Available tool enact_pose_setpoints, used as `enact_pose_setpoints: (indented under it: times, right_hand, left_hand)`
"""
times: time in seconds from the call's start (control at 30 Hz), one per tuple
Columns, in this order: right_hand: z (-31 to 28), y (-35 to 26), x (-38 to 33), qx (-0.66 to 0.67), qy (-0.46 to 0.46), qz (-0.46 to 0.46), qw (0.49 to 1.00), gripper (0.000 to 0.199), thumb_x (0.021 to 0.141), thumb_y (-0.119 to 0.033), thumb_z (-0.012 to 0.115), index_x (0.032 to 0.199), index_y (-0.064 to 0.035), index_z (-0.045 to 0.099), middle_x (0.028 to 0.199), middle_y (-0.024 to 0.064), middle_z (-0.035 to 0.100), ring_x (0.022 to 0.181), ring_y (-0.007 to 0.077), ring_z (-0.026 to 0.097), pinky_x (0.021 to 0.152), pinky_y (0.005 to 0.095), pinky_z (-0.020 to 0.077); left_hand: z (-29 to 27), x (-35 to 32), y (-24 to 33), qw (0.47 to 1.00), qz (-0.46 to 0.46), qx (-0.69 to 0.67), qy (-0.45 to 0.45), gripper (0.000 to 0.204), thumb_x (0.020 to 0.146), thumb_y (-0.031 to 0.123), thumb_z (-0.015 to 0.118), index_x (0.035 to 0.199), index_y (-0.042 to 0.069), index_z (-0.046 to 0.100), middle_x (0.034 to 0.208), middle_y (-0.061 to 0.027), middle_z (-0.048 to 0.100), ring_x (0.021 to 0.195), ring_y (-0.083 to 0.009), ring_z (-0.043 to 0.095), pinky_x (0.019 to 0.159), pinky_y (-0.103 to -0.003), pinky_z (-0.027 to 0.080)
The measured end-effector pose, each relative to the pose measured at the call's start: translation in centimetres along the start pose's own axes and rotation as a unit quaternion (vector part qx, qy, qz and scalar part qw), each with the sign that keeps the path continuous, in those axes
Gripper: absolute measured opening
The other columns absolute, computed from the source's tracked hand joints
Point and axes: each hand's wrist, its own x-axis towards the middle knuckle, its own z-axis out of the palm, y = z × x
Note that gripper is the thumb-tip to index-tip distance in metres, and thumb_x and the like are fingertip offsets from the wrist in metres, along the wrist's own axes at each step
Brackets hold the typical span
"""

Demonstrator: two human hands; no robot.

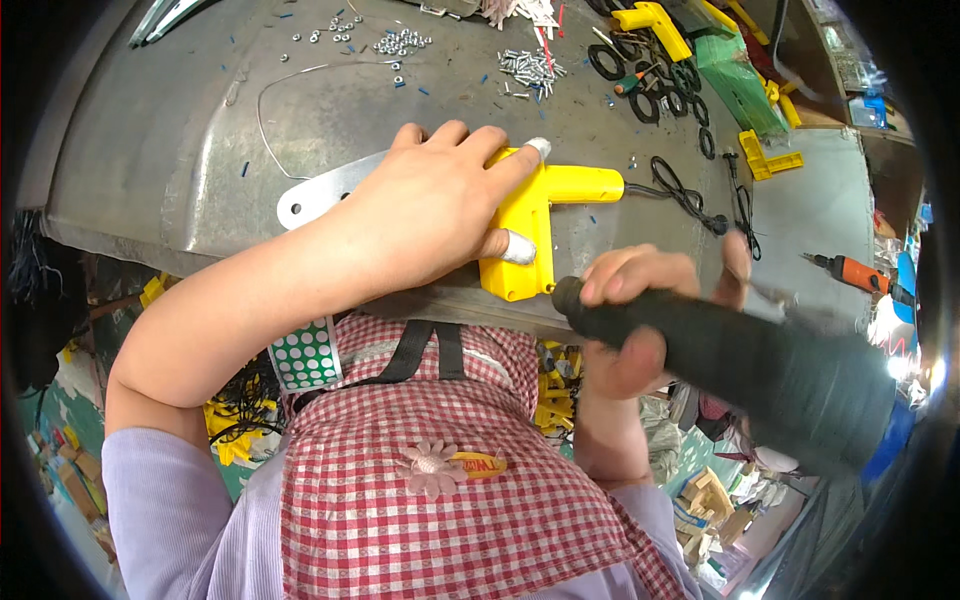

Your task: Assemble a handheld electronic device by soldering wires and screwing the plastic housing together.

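My left hand [435, 205] clasps a yellow plastic tool housing [515, 270] at the near edge of the metal bench, white wraps showing on the thumb and one fingertip. A handle sticks out to the right, trailing a black power cord [672, 195]. From under my wrist a flat silver metal bar [318, 198] with a hole reaches left. My right hand [635, 285] is closed round a black electric screwdriver [735, 350], partly blurred. Its nose meets the housing's near right corner; the bit cannot be seen.
Loose nuts [402, 42] and small screws [530, 70] lie in piles at the back. Black rings [640, 100] and more yellow housings [655, 28] are at the back right. An orange-and-black tool [862, 275] lies far right. A thin wire [262, 110] curves across the bench.
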Motion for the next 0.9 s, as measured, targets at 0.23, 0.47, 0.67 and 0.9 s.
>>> enact_pose_setpoints:
  times: [0.23, 0.47, 0.67, 0.9]
  right_hand:
    - [1.5, -0.4, -0.4, -0.041, -0.128, -0.004, 0.991, 0.087, 0.083, -0.045, 0.065, 0.145, -0.0154, 0.011, 0.078, 0.0069, 0.052, 0.063, 0.0195, 0.053, 0.061, 0.0338, 0.0465]
    - [1.0, 0.6, 1.5, 0.038, -0.201, 0.026, 0.979, 0.081, 0.082, -0.039, 0.068, 0.143, -0.0138, 0.021, 0.075, 0.0097, 0.054, 0.059, 0.0212, 0.054, 0.058, 0.0330, 0.0444]
    - [1.1, 1.5, 1.5, 0.065, -0.197, 0.004, 0.978, 0.080, 0.081, -0.039, 0.070, 0.142, -0.0133, 0.024, 0.075, 0.0102, 0.055, 0.059, 0.0225, 0.054, 0.058, 0.0331, 0.0453]
    - [1.0, 1.4, -0.7, -0.091, -0.127, -0.135, 0.978, 0.086, 0.083, -0.045, 0.065, 0.144, -0.0137, 0.013, 0.079, 0.0108, 0.057, 0.059, 0.0224, 0.057, 0.057, 0.0360, 0.0483]
  left_hand:
    - [0.5, -0.1, -1.4, 0.997, 0.040, -0.060, 0.013, 0.073, 0.073, 0.040, 0.070, 0.135, 0.012, 0.042, 0.127, -0.0126, 0.049, 0.111, -0.0308, 0.050, 0.091, -0.044, 0.040]
    - [1.1, 1.2, -3.1, 0.989, 0.143, 0.015, 0.024, 0.071, 0.067, 0.014, 0.070, 0.133, 0.026, 0.046, 0.127, -0.0080, 0.047, 0.100, -0.0278, 0.052, 0.082, -0.041, 0.044]
    - [1.8, -0.7, -2.2, 0.993, 0.067, 0.039, 0.086, 0.064, 0.071, 0.014, 0.065, 0.132, 0.026, 0.047, 0.123, -0.0089, 0.049, 0.097, -0.0282, 0.053, 0.081, -0.040, 0.044]
    - [0.9, -2.0, -0.7, 0.995, 0.017, 0.049, 0.080, 0.065, 0.072, 0.013, 0.063, 0.133, 0.024, 0.046, 0.123, -0.0130, 0.048, 0.096, -0.0302, 0.051, 0.079, -0.042, 0.042]
